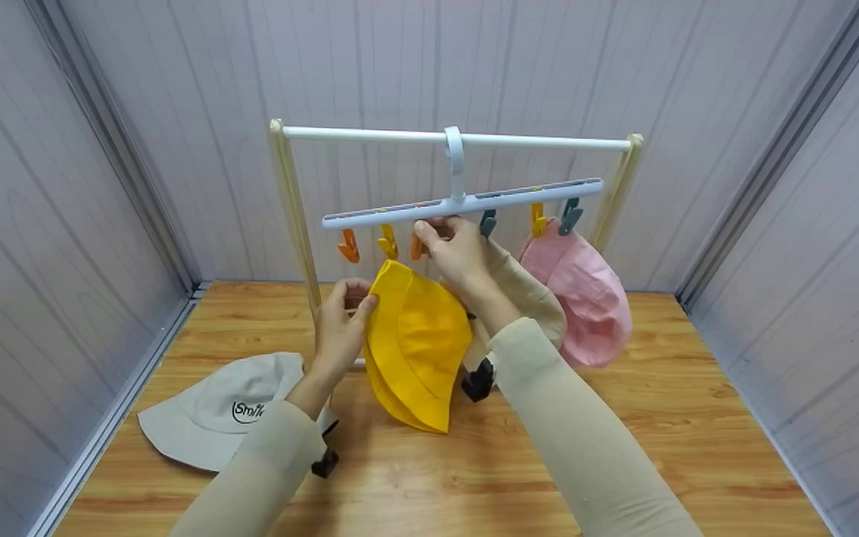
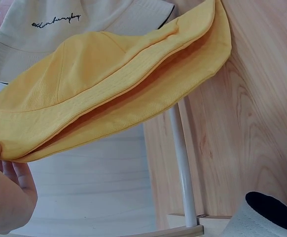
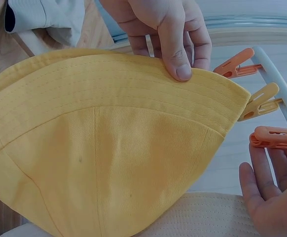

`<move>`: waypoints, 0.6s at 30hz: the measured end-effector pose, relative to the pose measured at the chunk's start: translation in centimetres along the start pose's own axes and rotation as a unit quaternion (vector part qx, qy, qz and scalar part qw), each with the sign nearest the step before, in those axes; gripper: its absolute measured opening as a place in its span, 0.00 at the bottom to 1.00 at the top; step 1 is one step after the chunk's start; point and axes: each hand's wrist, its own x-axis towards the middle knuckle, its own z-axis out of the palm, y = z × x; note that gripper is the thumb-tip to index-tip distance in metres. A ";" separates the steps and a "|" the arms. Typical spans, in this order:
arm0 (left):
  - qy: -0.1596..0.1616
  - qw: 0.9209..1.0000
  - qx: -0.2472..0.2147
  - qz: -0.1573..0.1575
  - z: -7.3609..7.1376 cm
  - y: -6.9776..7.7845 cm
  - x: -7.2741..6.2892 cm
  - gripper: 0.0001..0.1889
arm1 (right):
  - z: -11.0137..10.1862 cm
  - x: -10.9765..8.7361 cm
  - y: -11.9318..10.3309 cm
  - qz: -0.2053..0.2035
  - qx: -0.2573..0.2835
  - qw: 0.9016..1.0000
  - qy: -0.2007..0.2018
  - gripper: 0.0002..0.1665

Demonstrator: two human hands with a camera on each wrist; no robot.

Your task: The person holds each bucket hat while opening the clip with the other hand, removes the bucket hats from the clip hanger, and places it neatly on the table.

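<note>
My left hand (image 1: 340, 328) pinches the brim of a yellow bucket hat (image 1: 426, 335) between thumb and fingers, holding it below a white clip hanger (image 1: 519, 195). With my right hand (image 1: 463, 257) I pinch an orange clip (image 3: 271, 137) near the hanger's middle. A yellow clip (image 3: 262, 101) sits at the hat's upper corner; whether it grips the fabric I cannot tell. Another orange clip (image 1: 349, 246) hangs at the hanger's left end. Behind my right forearm, a beige bucket hat (image 1: 526, 287) is partly hidden. The pink bucket hat (image 1: 586, 291) hangs at the right from a yellow and a grey clip.
The hanger hooks over the white bar (image 1: 370, 134) of a rack with wooden posts (image 1: 291, 201). A light grey hat (image 1: 202, 406) printed "Smile" lies on the wooden table (image 1: 698, 418) at the left, partly behind my left forearm. Panelled walls (image 1: 810, 186) enclose the back and sides.
</note>
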 end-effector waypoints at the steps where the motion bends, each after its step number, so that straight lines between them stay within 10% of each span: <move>1: 0.000 1.000 -0.001 0.000 0.0 0.0 0.0 0.07 | 0.0 0.0 0.0 0.000 0.000 1.000 -0.002 0.13; 18: 0.003 1.000 -0.002 -0.006 0.0 0.0 -0.2 0.07 | 0.0 -0.2 -0.1 0.007 0.009 1.000 0.000 0.13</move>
